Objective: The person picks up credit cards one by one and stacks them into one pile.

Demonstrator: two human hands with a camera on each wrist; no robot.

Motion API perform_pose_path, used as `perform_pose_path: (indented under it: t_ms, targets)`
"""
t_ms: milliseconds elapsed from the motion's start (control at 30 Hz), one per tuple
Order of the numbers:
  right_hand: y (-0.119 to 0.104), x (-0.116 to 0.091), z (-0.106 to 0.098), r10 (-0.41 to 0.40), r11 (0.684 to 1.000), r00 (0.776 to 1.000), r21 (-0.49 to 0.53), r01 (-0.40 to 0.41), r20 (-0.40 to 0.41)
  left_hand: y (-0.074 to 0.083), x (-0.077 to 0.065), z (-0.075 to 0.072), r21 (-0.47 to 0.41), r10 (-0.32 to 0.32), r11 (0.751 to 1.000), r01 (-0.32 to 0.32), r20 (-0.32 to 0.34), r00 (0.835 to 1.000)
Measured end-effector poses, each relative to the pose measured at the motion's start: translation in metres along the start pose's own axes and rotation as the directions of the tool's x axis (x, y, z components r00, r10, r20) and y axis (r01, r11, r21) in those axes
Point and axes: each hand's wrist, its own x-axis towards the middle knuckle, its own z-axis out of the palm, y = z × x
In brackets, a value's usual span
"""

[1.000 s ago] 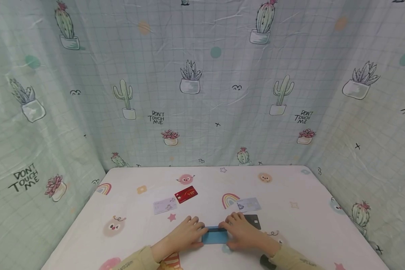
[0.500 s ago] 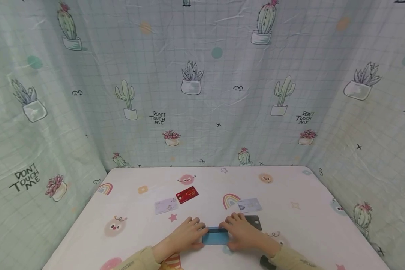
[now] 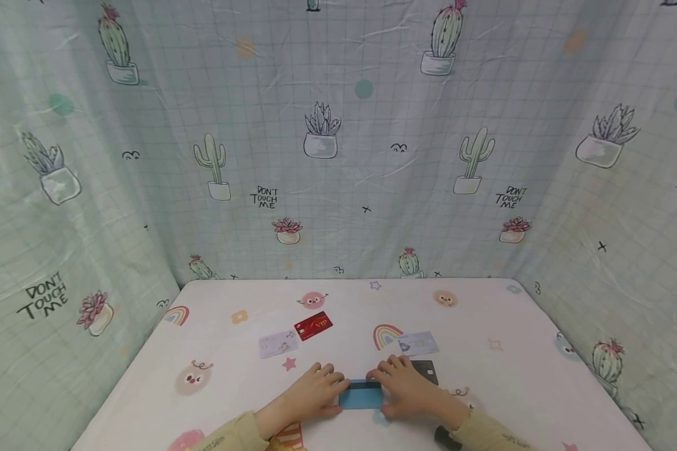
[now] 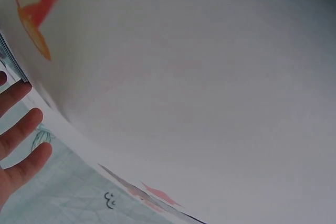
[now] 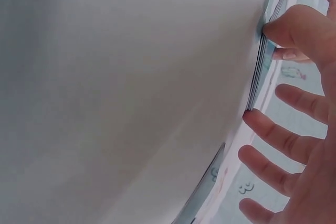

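My left hand (image 3: pixel 314 393) and right hand (image 3: pixel 407 389) pinch the blue stack (image 3: pixel 361 399) by its ends, left of the black card (image 3: pixel 427 371).

L. hand (image 3: pixel 314 391) & R. hand (image 3: pixel 404 387) face each other near ctr., fingers (image 3: pixel 334 378) bent, thumbs (image 3: pixel 331 410) on near side, arms (image 3: pixel 232 432) angled in.

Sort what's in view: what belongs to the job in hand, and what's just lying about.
In the job:
left hand
right hand
blue-topped card stack, held between them

Apparently just lying about:
red VIP card
lilac card
pale blue-grey card
black card, partly hidden
dark object, too hidden to identify
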Motion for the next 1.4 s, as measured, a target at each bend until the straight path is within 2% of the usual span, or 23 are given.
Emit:
perform_pose_path:
  t_ms: [233,767,1067,1267,1400]
  targets:
    - [0.0028,-0.0007,0.0011,0.002,1.000,1.000,-0.010,-0.002,0.009,0.0004,0.0000,0.0003,0.002,0.005,1.000,-0.005,-0.012,1.000]
    - [0.0037,-0.0017,-0.0025,0.028,0.999,0.997,0.036,-0.030,0.066,0.0012,-0.0015,0.0008,-0.018,-0.001,1.000,0.000,-0.019,1.000]
    - [0.0037,-0.0020,-0.0052,0.040,0.996,0.995,0.071,-0.046,0.087,-0.0012,-0.0039,0.0007,-0.050,-0.023,0.998,0.024,0.024,0.999]
    - [0.0066,-0.0018,-0.0043,0.050,0.993,0.994,0.098,-0.059,0.098,-0.0021,-0.0067,-0.0021,-0.056,-0.033,0.998,0.035,0.030,0.999]
    - [0.0097,-0.0018,-0.0046,0.039,0.994,0.997,0.095,-0.046,0.074,-0.0019,-0.0093,-0.0042,-0.058,-0.032,0.998,0.034,0.029,0.999]
